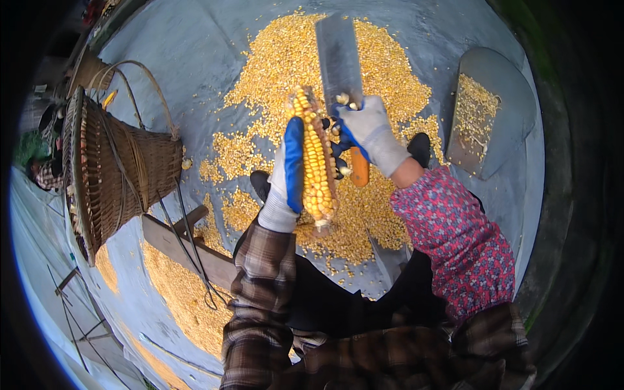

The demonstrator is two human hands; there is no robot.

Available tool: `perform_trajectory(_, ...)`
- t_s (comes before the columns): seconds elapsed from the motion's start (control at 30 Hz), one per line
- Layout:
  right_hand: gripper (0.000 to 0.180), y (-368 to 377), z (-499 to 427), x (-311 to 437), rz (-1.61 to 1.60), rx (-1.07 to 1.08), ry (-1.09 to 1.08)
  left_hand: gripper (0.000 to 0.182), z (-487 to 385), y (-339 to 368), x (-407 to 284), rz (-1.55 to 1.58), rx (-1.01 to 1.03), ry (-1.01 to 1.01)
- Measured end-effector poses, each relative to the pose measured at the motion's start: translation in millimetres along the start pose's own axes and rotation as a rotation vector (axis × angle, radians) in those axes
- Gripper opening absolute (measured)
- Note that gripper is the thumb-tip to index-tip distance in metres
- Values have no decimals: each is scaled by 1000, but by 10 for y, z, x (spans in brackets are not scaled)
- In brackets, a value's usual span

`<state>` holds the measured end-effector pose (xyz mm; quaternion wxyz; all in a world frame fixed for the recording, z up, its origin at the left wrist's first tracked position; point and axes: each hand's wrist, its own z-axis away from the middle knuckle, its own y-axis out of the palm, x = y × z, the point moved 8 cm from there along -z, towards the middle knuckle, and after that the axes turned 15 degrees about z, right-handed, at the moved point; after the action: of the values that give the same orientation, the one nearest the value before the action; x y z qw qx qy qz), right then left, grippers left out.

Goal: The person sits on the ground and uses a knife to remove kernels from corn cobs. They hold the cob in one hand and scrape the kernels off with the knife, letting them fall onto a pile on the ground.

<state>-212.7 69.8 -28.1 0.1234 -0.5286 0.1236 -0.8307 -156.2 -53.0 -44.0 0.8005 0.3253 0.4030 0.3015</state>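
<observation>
In a blue-coated work glove, my left hand grips an ear of corn, held lengthwise with its kernels showing and one side partly stripped. My right hand, gloved too, is closed around a wide flat metal blade that points away from me; an orange handle shows below the hand. Several loose kernels are at the right hand and beside the ear. The right fingers are partly hidden. Under both hands a large heap of shelled corn kernels lies on a grey sheet.
At the left a woven basket with a looped handle stands by a wooden bench plank, with metal tongs against it. A metal scoop holding kernels lies right. More grain is spread lower left. A person is at far left.
</observation>
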Motion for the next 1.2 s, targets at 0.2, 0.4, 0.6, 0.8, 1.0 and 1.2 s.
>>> perform_trajectory(0.2, 16, -7, 221, 114, -184, 210, -103, 56, -90, -185, -123, 68, -65, 20)
perform_trajectory(0.4, 34, -115, 403, 274, 350, -117, -276, 44, -185, -72, -48, -12, 82, 40)
perform_trajectory(0.6, 29, -92, 150, 187, 608, -58, -271, 45, -54, -3, -29, -438, -116, 262)
perform_trajectory(0.8, 23, -156, 55, 156, 308, -60, -164, 41, -15, -197, -76, -295, -188, 92)
perform_trajectory(1.0, 23, -14, 135, 105, 244, 79, -193, 46, 27, -193, -278, -713, -271, 426)
perform_trajectory(1.2, 33, -7, -109, 0, 629, -32, -107, 44, 35, -11, -40, -260, -68, 110)
